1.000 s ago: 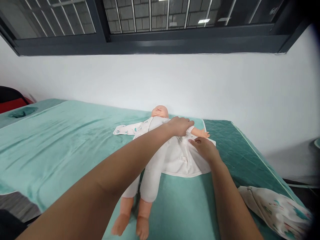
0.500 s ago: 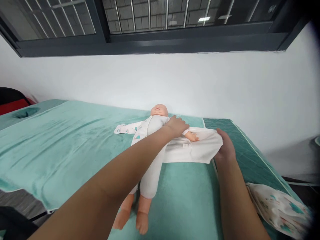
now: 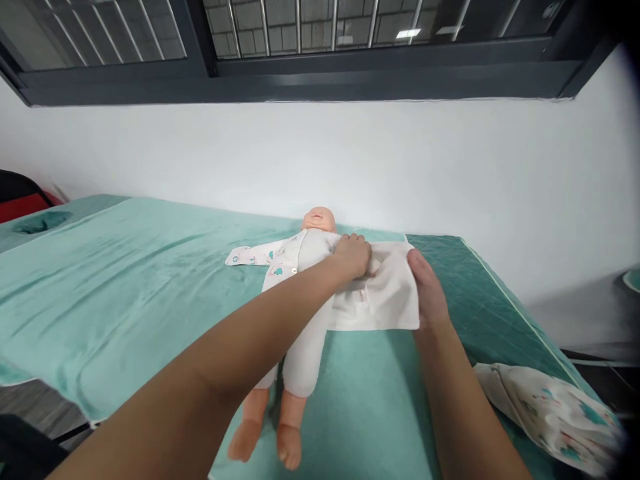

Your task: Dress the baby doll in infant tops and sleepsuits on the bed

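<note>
A baby doll point(image 3: 310, 353) lies on its back in white clothes, its bare feet toward me. A white garment with a small coloured print point(image 3: 280, 263) covers its side at the left of the view, one sleeve stretched out. The garment's other half point(image 3: 393, 293) spreads plain side up on the right. My left hand point(image 3: 353, 257), its arm crossing over the doll, is closed around the doll's arm. With its thumb on top, my right hand point(image 3: 429, 287) grips the outer edge of that half. Cloth mostly hides the doll's hand.
Light green cloth point(image 3: 140, 287) covers the bed, with a darker green cover point(image 3: 485, 293) at the right. A bundled printed cloth point(image 3: 555, 413) lies at the lower right. Behind stands a white wall point(image 3: 320, 153) beneath a barred window.
My right hand has moved left toward my left hand, bringing the garment's edge along. The cloth has bunched up and now mostly covers the doll's hand, which showed before.
</note>
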Tool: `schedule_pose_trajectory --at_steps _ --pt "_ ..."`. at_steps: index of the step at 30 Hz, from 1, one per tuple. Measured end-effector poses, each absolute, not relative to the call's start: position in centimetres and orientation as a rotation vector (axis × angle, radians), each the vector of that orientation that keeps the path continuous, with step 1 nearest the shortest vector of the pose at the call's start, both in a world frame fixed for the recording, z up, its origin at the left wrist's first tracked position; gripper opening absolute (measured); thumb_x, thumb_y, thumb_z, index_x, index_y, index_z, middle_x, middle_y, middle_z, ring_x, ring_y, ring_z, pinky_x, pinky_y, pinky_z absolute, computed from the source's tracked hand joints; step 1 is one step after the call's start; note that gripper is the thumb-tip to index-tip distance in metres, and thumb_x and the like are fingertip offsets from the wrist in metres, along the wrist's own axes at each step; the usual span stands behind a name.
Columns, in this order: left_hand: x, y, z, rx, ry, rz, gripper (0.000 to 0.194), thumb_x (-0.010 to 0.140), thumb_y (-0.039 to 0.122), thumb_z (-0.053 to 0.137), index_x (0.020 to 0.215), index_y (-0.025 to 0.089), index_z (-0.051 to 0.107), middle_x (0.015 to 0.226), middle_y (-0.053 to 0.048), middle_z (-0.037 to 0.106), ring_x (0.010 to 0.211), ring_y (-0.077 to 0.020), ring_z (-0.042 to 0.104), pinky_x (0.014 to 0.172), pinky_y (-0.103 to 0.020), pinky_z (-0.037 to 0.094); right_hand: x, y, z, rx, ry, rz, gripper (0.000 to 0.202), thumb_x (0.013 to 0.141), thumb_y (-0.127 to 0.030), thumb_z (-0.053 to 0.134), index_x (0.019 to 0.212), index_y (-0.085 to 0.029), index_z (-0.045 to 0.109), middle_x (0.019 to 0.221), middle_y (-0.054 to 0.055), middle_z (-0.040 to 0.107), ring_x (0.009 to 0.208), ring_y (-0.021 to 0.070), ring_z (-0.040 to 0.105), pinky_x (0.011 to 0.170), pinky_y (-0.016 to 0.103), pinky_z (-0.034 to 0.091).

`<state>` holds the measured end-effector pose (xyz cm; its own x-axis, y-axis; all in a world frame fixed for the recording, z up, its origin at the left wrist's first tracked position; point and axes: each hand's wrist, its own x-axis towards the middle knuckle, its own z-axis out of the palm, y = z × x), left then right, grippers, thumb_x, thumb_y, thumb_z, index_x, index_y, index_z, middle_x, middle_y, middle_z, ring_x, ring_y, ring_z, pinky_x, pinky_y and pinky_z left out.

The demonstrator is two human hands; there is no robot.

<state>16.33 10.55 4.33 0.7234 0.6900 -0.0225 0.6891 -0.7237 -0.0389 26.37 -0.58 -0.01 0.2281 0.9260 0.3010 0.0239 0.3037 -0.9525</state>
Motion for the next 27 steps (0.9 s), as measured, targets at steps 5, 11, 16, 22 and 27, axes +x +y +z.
schedule_pose_trajectory --at_steps 5,11,16,22,27 --pt "13.7 13.5 6.5 -3.061 -1.211 0.041 0.030 0.077 0.025 0.065 0.104 0.015 0.069 0.108 -0.013 0.071 0.094 -0.0250 0.066 0.082 -0.031 0.047 23.8 -0.4 0.3 -0.909 -1.120 1.058 0.061 0.078 -0.046 0.071 0.134 -0.027 0.056 0.134 0.006 0.062 0.122 0.0292 0.058 0.103 0.044 0.048" --pt "10.0 15.7 8.2 -3.192 -1.324 -0.357 0.043 0.097 0.037 0.032 0.114 0.018 0.065 0.109 -0.007 0.073 0.095 -0.0170 0.066 0.082 -0.025 0.048 20.9 -0.5 0.6 -0.838 -1.327 1.169 0.054 0.081 -0.042 0.072 0.133 -0.031 0.059 0.152 0.001 0.046 0.144 0.0246 0.036 0.118 0.044 0.031" --pt "8.5 15.1 8.7 -3.445 -1.129 -0.101 0.054 0.073 0.042 0.067 0.124 0.026 0.060 0.106 -0.001 0.070 0.087 -0.0180 0.065 0.070 -0.024 0.047 20.5 -0.3 0.4 -0.842 -1.408 1.214 0.055 0.082 -0.047 0.069 0.135 -0.035 0.057 0.154 -0.001 0.042 0.144 0.0251 0.035 0.117 0.045 0.032" --pt "7.3 15.4 7.0 -3.184 -1.244 -0.852 0.031 0.080 0.016 0.048 0.105 0.024 0.066 0.098 -0.002 0.069 0.088 -0.0177 0.063 0.078 -0.029 0.048 21.7 -0.2 -0.5 -0.918 -1.389 1.327 0.057 0.078 -0.053 0.070 0.132 -0.037 0.059 0.148 0.004 0.049 0.124 0.0307 0.057 0.094 0.047 0.052" --pt "4.9 15.4 4.1 -2.987 -1.473 -1.338 0.016 0.083 0.018 0.051 0.090 0.023 0.065 0.096 -0.002 0.070 0.091 -0.0194 0.063 0.082 -0.033 0.050 23.4 -0.7 -0.8 -0.671 -1.404 1.474 0.048 0.075 -0.054 0.072 0.120 -0.039 0.065 0.151 0.006 0.046 0.133 0.0361 0.049 0.090 0.049 0.052"
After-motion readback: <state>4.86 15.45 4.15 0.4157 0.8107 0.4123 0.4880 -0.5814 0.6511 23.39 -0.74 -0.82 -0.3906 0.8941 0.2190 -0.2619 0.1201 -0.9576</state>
